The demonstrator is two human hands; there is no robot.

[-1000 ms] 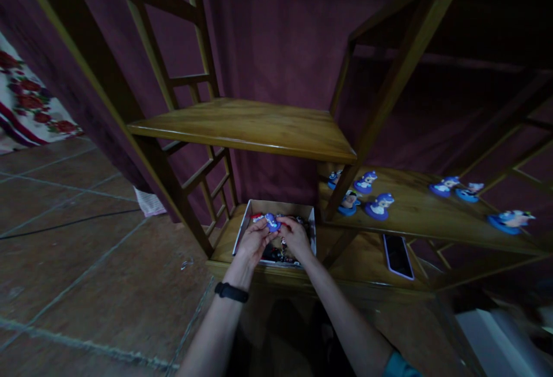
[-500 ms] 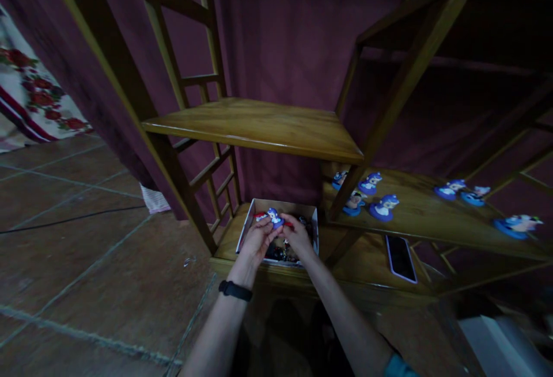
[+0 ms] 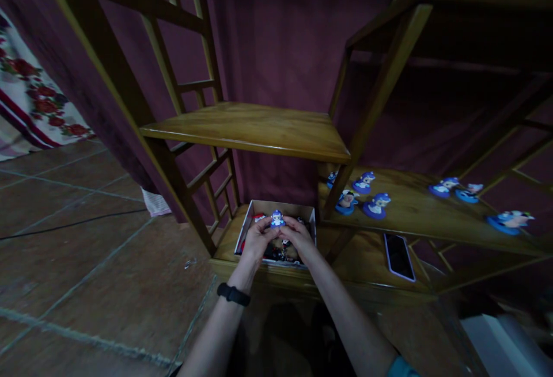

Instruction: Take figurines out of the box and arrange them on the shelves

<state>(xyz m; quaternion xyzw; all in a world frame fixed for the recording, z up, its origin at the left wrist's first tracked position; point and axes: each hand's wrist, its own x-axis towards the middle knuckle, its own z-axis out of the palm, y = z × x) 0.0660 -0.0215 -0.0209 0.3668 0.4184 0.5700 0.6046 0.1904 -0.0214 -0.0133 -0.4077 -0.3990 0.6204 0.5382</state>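
Note:
A small purple-and-white figurine on a round purple base is held upright between both hands. My left hand grips its base from the left, fingers closed. From the right, my right hand pinches the other side of the base. Beneath the hands sits an open cardboard box on the low shelf. Inside it lie several small red, black and white items, partly hidden by my hands and too small to name surely.
On the shelf to the right stand several similar figurines, some purple and some blue-based. A phone with a pale purple edge lies on the lower board. Above the box juts a wooden shelf, beside an upright post.
The figurine has turned from a sideways tilt to upright, facing me. My right hand has shifted slightly and now holds the base opposite my left. The view has moved a little.

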